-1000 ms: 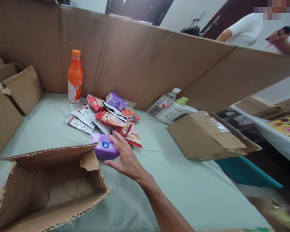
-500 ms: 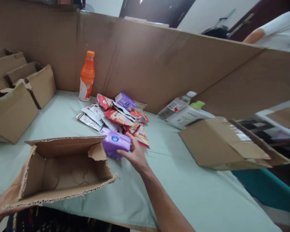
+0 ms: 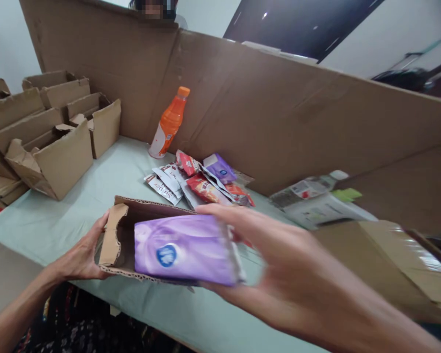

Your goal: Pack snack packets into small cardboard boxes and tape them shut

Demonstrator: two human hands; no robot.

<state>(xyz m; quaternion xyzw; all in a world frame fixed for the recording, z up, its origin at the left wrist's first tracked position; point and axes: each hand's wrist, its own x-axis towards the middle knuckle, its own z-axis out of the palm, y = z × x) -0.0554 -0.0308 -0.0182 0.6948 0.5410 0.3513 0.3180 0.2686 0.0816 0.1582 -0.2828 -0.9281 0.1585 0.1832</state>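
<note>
Left hand (image 3: 83,256) wrapped round the left end of an open-topped brown corrugated cardboard box (image 3: 112,235), near the worktop's (image 3: 224,314) front edge; likely bracing it, mouth up; right hand (image 3: 279,250) gripping a purple soft-wrapped oblong pack with round blue logo (image 3: 183,247) by its right end, probably to leave the left end free of fingers; pack lined up lengthwise at the box mouth, depth inside can't tell; silver and red flat packets (image 3: 206,189) heaped toward the back edge.
</note>
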